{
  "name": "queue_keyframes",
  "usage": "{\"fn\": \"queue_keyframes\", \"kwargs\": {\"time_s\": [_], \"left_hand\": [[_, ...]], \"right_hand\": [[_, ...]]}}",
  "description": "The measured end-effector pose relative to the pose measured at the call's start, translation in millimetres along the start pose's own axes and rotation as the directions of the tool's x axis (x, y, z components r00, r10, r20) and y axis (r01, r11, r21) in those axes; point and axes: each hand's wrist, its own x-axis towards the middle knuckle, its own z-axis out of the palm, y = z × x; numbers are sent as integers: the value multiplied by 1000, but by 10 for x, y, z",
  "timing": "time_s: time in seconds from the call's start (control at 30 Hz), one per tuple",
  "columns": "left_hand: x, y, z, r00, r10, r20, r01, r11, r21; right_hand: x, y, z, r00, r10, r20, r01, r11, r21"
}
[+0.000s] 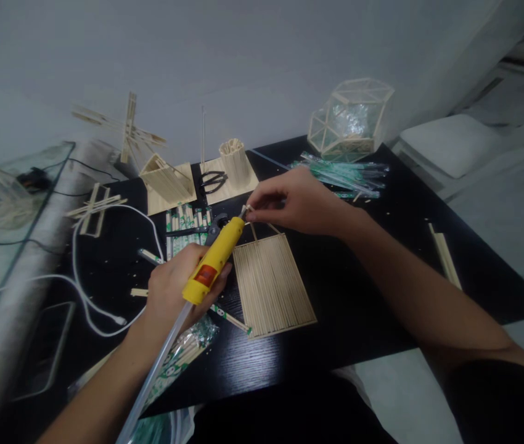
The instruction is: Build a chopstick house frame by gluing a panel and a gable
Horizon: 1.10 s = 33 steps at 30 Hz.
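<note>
My left hand (174, 280) is wrapped round a yellow hot glue gun (218, 256), a clear glue stick (163, 364) trailing out of its back end. The gun's nozzle meets the fingertips of my right hand (285, 200), which pinch the top of thin wooden sticks. Those sticks slant down to the upper edge of a flat panel of wooden sticks (274, 283) lying on the black table. Exactly how the fingers grip the stick ends is partly hidden. Beside the gun lies a dark cutter (216, 228), close above my left hand.
Behind stand a stick-built box (167, 182) and a round stick holder (234, 163), with black scissors (212, 180) between them. Green-wrapped chopsticks (343, 176) lie at the back right near a geometric frame (354, 117). A white cable (77, 280) loops at left; loose sticks (447, 259) lie right.
</note>
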Motion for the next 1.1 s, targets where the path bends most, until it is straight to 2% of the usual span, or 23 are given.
{"fn": "queue_keyframes", "kwargs": {"time_s": [0.37,0.53,0.63,0.83,1.0,1.1], "left_hand": [[-16,-26,16,997,-64,32,62,997,50],[19,-95,25,995,100,-14,-100,995,-26],[39,-105,17,990,138,-32,-139,990,-26],[27,-86,13,993,120,-9,-120,993,-21],[3,-36,-4,1000,24,-5,-24,1000,21],[9,-10,-18,1000,16,1,-16,999,38]], "right_hand": [[5,12,12,1000,-9,4,9,1000,21],[3,16,19,1000,-11,0,11,1000,21],[5,12,18,1000,-10,0,10,1000,25],[5,13,14,1000,-7,10,6,1000,16],[3,19,19,1000,-10,8,10,999,37],[7,14,17,1000,-9,5,9,999,31]]}}
